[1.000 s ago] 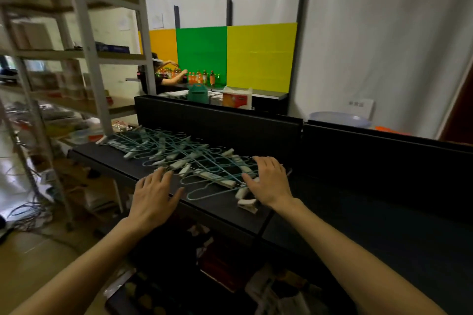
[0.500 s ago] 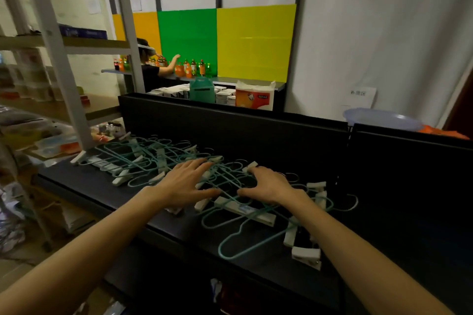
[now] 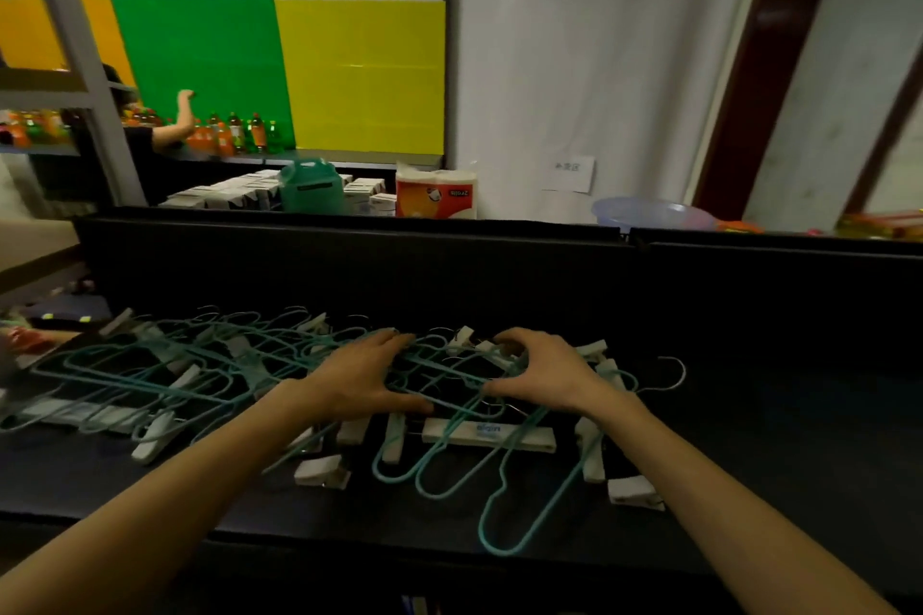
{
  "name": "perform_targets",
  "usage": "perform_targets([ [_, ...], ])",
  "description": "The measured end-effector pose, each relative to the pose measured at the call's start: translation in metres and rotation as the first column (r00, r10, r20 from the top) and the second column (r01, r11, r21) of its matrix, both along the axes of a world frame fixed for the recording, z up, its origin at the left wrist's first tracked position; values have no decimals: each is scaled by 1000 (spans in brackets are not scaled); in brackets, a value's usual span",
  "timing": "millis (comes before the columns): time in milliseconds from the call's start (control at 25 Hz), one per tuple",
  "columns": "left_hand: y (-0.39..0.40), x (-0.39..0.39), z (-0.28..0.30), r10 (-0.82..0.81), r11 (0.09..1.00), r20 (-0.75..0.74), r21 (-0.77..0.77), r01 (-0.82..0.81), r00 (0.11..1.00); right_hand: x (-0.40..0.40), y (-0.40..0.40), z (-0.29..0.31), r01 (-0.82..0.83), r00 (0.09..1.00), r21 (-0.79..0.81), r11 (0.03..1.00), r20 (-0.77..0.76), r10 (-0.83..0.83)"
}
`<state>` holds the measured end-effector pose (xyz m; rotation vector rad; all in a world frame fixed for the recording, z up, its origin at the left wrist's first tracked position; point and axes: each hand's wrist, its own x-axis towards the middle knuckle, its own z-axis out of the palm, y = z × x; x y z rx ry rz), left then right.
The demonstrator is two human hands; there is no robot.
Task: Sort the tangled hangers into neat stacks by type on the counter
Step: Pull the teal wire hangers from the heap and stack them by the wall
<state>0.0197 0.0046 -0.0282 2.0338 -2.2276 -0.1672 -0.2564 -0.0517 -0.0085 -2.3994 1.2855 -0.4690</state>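
A tangle of teal wire hangers (image 3: 210, 365), many fitted with white clips (image 3: 319, 470), is seen spread along the black counter (image 3: 749, 489), from its left end to just right of centre; no separate stack is visible anywhere on the surface, so the sorting is judged to be at its very start, with nearly all of it left; the left hand (image 3: 359, 377) is laid over the middle of the heap, its fingers stretched flat across the wires and its thumb spread low toward the front; the right hand (image 3: 539, 372) is arched just beside it, fingers curled down into the pile and apparently closed round wire or a clip, though exactly what is gripped cannot be told; a white-barred hanger (image 3: 489, 434) lies in front of the hands, touching the heap, with looped teal wires (image 3: 499, 504) trailing toward the counter's near edge; the bare stretch at the right end is judged the likeliest room for stacks; behind the counter's raised back, a second person (image 3: 150, 135) is seen at a shelf of bottles (image 3: 234, 135).
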Motion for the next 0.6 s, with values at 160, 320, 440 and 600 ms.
perform_targets([
  [160, -4, 20, -7, -41, 998, -122, -47, 35, 992, -3, 11, 7, 53, 999, -63, 997, -4, -53],
  [320, -10, 23, -6, -93, 995, -5, -34, 92, 996, -7, 29, -1, 199, 980, -189, 961, 38, -196],
  [440, -15, 24, -5, -131, 988, 61, -73, 135, 990, -11, 44, -16, 326, 942, -239, 915, 159, -294],
  [600, -14, 31, -5, -161, 905, 211, -358, 229, 964, -16, 64, -27, 470, 863, -265, 842, 340, -375],
])
